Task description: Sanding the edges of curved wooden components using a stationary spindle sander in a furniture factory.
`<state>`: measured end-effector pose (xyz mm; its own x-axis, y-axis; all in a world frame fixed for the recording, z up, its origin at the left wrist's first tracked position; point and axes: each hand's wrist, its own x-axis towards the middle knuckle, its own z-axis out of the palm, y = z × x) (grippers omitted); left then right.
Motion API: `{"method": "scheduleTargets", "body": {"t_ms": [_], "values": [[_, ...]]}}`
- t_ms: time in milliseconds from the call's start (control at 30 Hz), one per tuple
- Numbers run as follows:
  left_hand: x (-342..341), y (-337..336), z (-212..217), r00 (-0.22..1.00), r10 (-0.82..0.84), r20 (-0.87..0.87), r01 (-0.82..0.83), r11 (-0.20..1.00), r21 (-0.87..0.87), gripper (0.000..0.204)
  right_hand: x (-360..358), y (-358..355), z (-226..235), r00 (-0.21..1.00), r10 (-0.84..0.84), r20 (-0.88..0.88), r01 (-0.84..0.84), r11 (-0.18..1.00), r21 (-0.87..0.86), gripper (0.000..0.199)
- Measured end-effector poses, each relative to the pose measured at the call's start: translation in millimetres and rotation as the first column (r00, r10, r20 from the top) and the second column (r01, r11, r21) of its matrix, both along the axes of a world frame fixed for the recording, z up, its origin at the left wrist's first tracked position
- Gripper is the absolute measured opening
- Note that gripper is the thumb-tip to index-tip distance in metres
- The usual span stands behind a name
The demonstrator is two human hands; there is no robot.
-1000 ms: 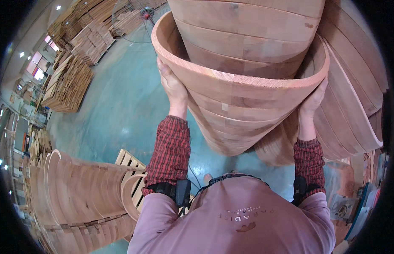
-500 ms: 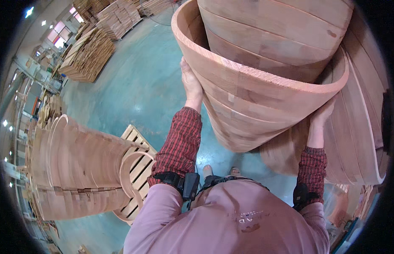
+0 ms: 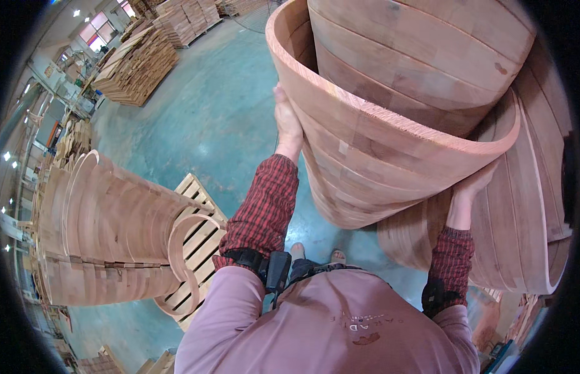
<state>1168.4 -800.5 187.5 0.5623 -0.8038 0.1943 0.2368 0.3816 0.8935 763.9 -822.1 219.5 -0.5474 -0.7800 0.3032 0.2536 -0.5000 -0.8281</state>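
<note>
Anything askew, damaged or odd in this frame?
Nothing looks damaged or spilled. Both hands, left and right, grip a large curved wooden shell nested with others. One oddity: a loose wooden hoop leans off the stack on the pallet, not nested like the rest.

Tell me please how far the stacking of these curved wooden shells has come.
Done: several shells already sit nested in the tall stack of curved wooden shells on the right.

In hand: the large curved wooden shell is raised, with the left hand on its left side and the right hand under its right rim.

Left: another pile of curved wooden shells lies on the light wooden pallet on the left.
</note>
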Motion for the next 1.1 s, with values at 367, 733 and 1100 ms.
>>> {"method": "scheduleTargets", "body": {"t_ms": [367,733,1100], "values": [[-2,-17,-18,0.993,-0.096,-0.072,0.089,0.992,-0.091,0.083,-64,-33,-91,0.997,0.064,0.047,-0.066,0.996,0.053,0.06],[38,144,-203,0.928,-0.076,0.364,-0.149,0.822,0.55,0.066,-115,121,-358,0.437,0.683,-0.584,-0.281,0.721,0.633,0.028],[85,480,-360,0.896,-0.342,0.284,-0.18,0.307,0.935,0.057,259,144,-288,0.227,0.974,0.021,-0.444,0.084,0.892,0.019]]}}
